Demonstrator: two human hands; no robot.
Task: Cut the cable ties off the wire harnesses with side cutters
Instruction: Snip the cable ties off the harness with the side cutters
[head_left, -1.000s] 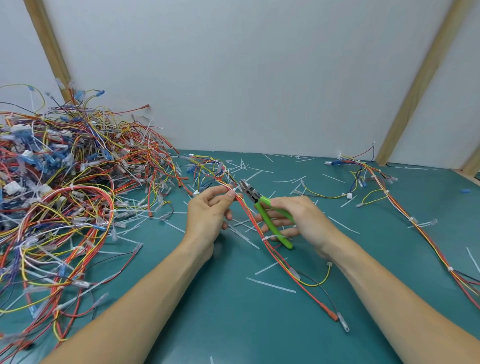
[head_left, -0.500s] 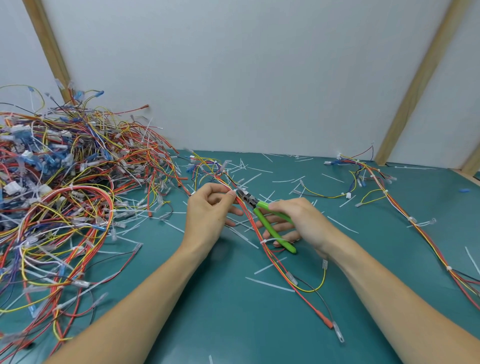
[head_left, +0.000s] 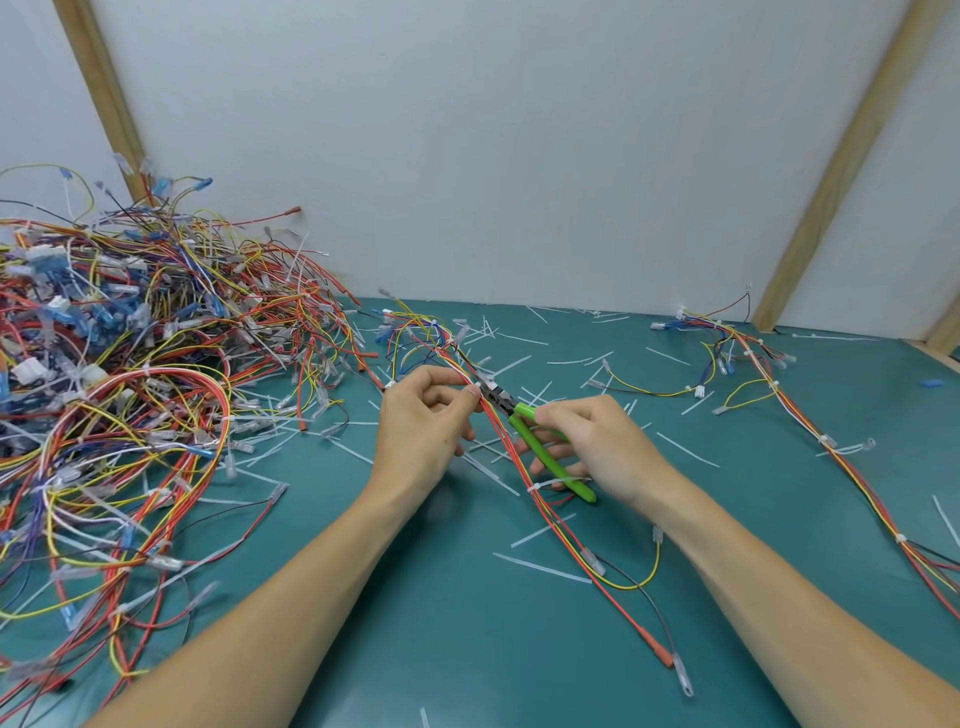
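Note:
A wire harness (head_left: 558, 525) of red, orange and yellow wires runs diagonally across the green mat between my hands. My left hand (head_left: 423, 423) pinches the harness near its upper part, thumb and fingers curled on the wires. My right hand (head_left: 597, 447) grips the green-handled side cutters (head_left: 540, 447), whose jaws (head_left: 491, 392) sit at the harness right beside my left fingertips. A white cable tie (head_left: 550, 484) still wraps the harness lower down, near the cutter handles.
A large tangled heap of wire harnesses (head_left: 130, 395) fills the left side. Another harness (head_left: 789, 405) stretches along the right. Several cut white tie pieces (head_left: 540, 566) litter the green mat (head_left: 467, 649). White wall with wooden battens stands behind.
The cutter jaws have moved left and down onto the harness next to my left fingertips. The harness has shifted slightly toward me.

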